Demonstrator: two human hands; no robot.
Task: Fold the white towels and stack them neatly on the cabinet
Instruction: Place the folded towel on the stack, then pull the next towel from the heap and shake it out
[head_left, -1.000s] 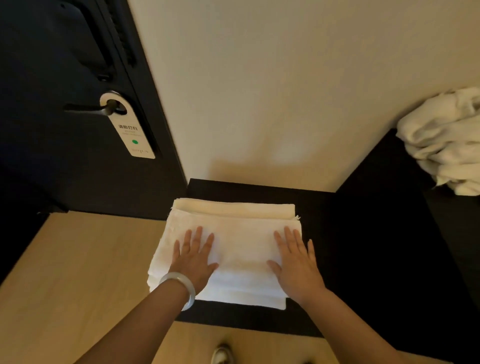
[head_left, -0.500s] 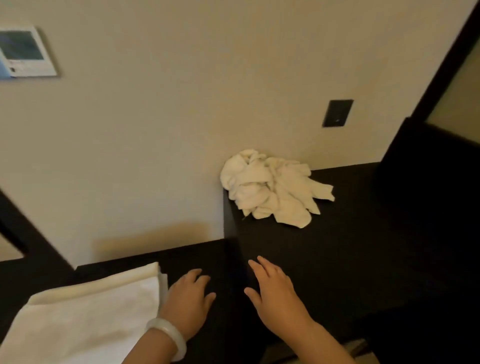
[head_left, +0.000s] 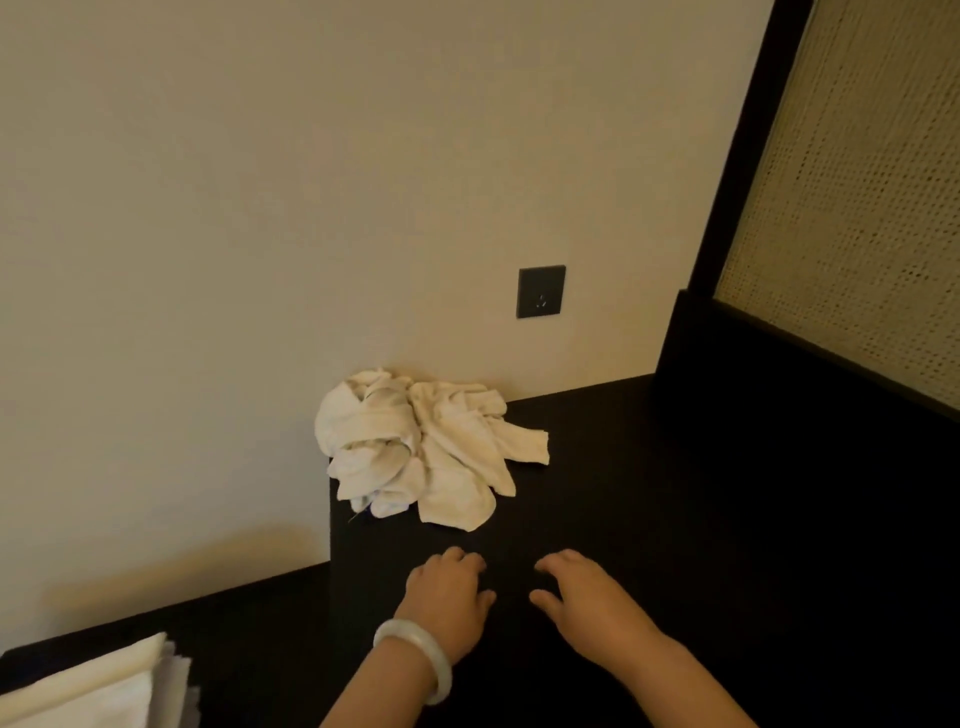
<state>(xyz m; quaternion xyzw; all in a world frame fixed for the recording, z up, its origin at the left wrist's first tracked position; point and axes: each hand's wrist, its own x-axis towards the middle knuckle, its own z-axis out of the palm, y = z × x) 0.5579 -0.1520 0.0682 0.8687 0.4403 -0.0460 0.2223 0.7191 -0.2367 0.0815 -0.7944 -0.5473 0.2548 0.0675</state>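
Towels, unfolded: a crumpled white heap lies on the raised section of the dark worktop, at its back left corner against the cream wall. One corner of the cloth trails out to the right.

Towels, folded: a flat white stack sits on the lower section of the worktop at the bottom left edge of view, partly cut off and well apart from the heap.

Left hand: palm down, fingers loosely curled, holding nothing, over the raised section in front of the heap and clear of it.

Right hand: same attitude, beside the left, also empty.

Contact between either hand and the surface cannot be confirmed.

Pale bangle on the left wrist. Dark socket plate on the wall above and right of the heap. Dark-framed woven panel at far right.
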